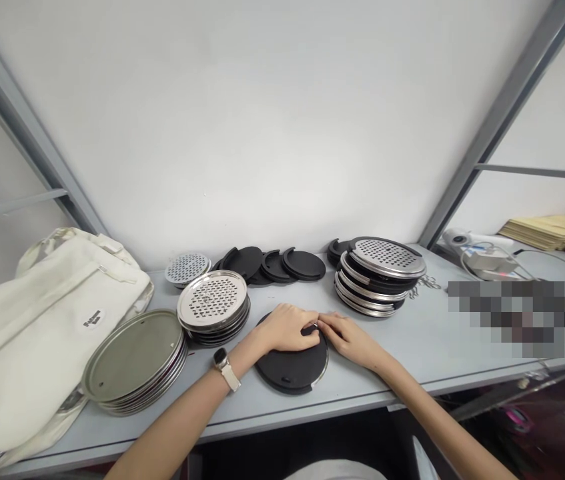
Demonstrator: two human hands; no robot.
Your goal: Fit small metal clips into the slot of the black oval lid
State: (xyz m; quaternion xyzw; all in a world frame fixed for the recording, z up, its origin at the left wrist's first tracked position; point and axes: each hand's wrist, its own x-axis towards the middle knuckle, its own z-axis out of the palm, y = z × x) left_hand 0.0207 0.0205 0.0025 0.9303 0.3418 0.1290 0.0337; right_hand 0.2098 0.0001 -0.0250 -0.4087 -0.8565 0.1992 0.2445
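A round black disc with a thin metal rim [292,368] lies flat on the grey shelf [437,347] right in front of me. My left hand [287,328], with a watch on the wrist, rests on the disc's far edge with its fingers curled down. My right hand [346,335] meets it from the right, fingers pinched at a small metal piece between the two hands at the disc's top edge. What exactly the fingertips grip is too small to name.
A stack of perforated metal discs [213,303] and a stack of plain metal trays [135,360] stand to the left, beside a cream cloth bag [37,333]. Loose black discs [275,265] lie at the back. A mixed stack [379,277] stands on the right.
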